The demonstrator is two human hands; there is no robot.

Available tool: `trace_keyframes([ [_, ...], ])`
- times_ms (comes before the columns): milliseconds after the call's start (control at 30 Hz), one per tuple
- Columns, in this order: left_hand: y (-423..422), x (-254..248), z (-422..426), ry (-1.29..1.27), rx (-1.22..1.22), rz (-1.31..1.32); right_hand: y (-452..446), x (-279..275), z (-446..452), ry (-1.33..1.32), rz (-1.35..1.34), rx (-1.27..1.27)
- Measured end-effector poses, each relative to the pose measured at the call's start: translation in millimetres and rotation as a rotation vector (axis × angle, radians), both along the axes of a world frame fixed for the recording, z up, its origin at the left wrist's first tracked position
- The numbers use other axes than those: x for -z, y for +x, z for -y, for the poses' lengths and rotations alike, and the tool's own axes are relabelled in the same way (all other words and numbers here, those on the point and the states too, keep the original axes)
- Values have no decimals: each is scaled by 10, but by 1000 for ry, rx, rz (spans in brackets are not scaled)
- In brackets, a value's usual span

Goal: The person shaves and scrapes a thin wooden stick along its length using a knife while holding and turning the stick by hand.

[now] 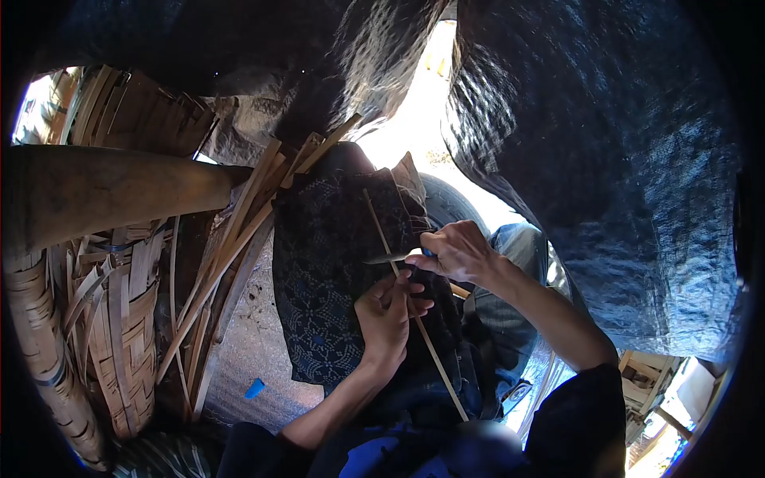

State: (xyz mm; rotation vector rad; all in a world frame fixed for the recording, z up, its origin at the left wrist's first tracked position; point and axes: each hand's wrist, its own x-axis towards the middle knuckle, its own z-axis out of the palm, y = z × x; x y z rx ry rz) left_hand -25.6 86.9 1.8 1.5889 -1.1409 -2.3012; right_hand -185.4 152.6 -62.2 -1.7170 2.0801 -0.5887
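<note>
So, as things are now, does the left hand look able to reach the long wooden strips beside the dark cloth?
Probably yes, once it is free: the left hand is holding the thin stick. Only the dark cloth seems to lie between hand and wooden strips; nothing appears to block the way.

Thin tan strip (pixel 422 328), slanted, knife (pixel 388 258) across
</note>
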Motion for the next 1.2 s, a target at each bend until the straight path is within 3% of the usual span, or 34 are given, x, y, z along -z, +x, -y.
trace_keyframes([
  [267,52,-7,-133,-30,41,-39,-108,2,250,212,-88,138],
  [500,54,-104,-89,-23,-8,-64,-403,248,683,-56,-132,219],
  [633,-6,-145,0,57,-38,-43,-406,-54,519,-145,170,313],
  [667,-12,-164,-4,76,-30,-37,-360,-194,416,11,308,341],
  [833,4,-92,-10,95,-31,-69,-125,-411,-49,236,379,116],
  [1000,26,-56,12,93,-4,-72,4,-211,-72,91,135,87],
  [1200,64,-41,-22,70,-3,-80,-137,-117,127,183,51,41],
])
